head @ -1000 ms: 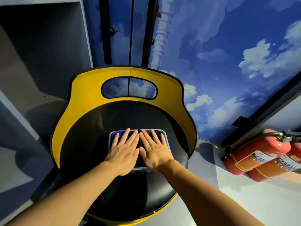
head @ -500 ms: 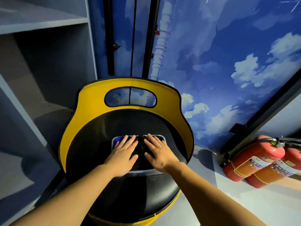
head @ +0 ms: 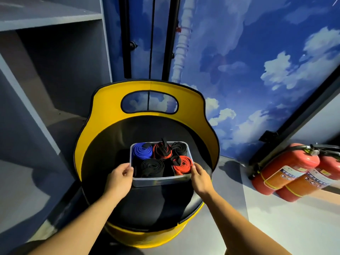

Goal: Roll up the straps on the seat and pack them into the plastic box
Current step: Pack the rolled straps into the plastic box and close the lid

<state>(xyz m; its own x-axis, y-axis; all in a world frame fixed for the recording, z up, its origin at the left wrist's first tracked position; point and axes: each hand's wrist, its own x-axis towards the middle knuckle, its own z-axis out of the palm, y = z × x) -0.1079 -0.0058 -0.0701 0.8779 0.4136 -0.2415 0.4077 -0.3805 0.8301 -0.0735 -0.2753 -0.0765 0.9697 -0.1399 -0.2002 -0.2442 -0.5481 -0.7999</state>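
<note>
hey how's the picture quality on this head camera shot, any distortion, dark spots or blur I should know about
Head view: wide-angle bending curves the shelf edges and wall lines; warm light hits the fire extinguishers at right, while the black seat falls in deep shadow; the plastic box and rolled straps look sharp, as do the left hand and right hand.

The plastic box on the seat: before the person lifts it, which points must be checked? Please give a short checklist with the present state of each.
1. Left hand grips the left wall of the plastic box: ok.
2. Right hand grips the right wall: ok.
3. All rolls inside: blue roll, orange roll, black roll are in the box: ok.
4. Rolls stay wound: a loose black strap end sticks up at the back: not ok.
5. No strap left on the seat: ok as far as visible.
6. Lid for the box: cannot tell, none in view.
</note>
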